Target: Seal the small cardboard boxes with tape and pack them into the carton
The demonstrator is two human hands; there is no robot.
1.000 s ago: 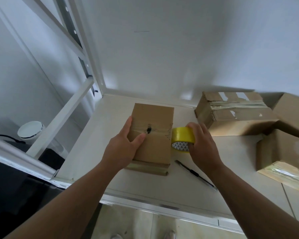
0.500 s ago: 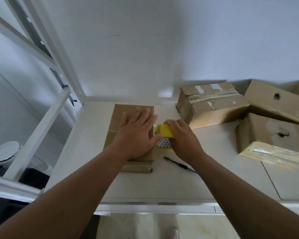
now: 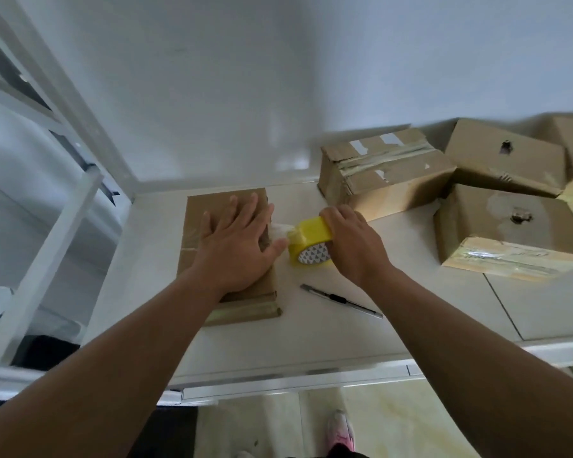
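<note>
Yellow tape roll [image 3: 310, 241] gripped by right hand [image 3: 354, 246]; left hand [image 3: 237, 246] seemingly presses box [image 3: 212, 203].

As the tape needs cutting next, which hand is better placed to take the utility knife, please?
Probably the left hand: it lies flat on the cardboard box, holding nothing; the right hand grips the yellow tape roll.

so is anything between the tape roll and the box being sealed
Nothing visible. The right hand holds the tape roll beside the right edge of the box, with only the pulled tape strip between them. The left hand presses flat on top; the knife lies clear.
</note>
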